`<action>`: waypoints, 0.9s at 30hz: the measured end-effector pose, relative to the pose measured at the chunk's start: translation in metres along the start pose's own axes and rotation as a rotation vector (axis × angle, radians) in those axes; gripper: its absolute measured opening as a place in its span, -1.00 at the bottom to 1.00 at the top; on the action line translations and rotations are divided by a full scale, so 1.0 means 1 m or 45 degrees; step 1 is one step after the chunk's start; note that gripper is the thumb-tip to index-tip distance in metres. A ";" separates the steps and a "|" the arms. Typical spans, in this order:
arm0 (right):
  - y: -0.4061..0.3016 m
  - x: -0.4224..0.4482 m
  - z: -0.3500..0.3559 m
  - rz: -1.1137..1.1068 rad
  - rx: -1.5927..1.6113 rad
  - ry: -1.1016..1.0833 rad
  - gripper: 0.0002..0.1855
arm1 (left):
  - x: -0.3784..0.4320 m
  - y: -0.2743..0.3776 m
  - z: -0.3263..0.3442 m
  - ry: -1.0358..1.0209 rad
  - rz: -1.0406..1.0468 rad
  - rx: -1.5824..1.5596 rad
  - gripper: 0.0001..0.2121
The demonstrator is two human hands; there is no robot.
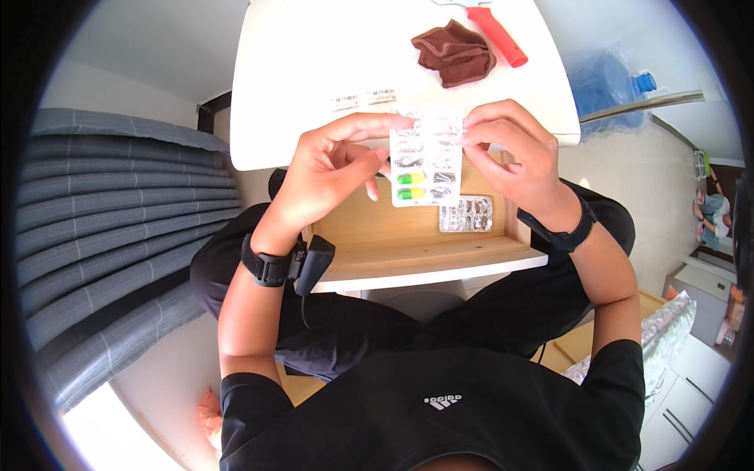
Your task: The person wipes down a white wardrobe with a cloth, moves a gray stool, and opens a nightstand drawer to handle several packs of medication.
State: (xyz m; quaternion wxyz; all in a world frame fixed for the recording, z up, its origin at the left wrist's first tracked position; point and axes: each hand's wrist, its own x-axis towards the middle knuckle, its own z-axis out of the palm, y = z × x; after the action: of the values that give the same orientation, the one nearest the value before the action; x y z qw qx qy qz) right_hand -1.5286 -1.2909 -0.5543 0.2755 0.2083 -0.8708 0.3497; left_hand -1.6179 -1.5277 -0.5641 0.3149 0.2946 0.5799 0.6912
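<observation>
My left hand (339,159) grips the left edge of a blister pack (425,156), its index finger lying over the upper left. Two green and yellow capsules sit at the pack's lower left; other pockets look emptied and crumpled. Beside the pack's upper right edge is my right hand (509,150), its thumb and fingertips closed on that edge. Below the held pack lies another blister pack (466,214) in an open wooden drawer (377,259). Faint printed pieces (362,100), perhaps blister packs, lie on the white tabletop (306,65) behind my left hand.
A crumpled brown cloth (455,54) and a tool's red handle (499,38) lie at the table's back right. Beyond the right edge is a large blue water bottle (607,88). A grey curtain (129,194) hangs at left. A person (714,215) is at far right.
</observation>
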 end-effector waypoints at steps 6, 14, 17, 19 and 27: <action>0.001 -0.001 -0.003 -0.054 -0.050 -0.090 -0.80 | 0.003 0.001 -0.003 -0.004 -0.127 0.017 -0.62; 0.000 -0.004 -0.005 0.427 0.355 -0.314 -0.90 | -0.004 0.003 -0.007 -0.241 -0.395 0.158 -0.84; 0.002 -0.006 -0.005 0.637 0.536 -0.460 -0.87 | -0.004 0.008 -0.001 -0.204 -0.419 0.135 -0.81; 0.003 -0.008 -0.005 0.676 0.596 -0.522 -0.85 | -0.002 0.012 -0.001 -0.210 -0.446 0.208 -0.77; 0.004 -0.012 -0.002 0.639 0.738 -0.649 -0.83 | -0.002 0.009 -0.001 -0.195 -0.486 0.310 -0.73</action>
State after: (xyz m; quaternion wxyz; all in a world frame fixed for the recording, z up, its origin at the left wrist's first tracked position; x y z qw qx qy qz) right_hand -1.5209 -1.2847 -0.5625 -0.1104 0.1389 -0.8006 0.5723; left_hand -1.6181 -1.5309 -0.5557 0.4450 0.2672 0.6786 0.5197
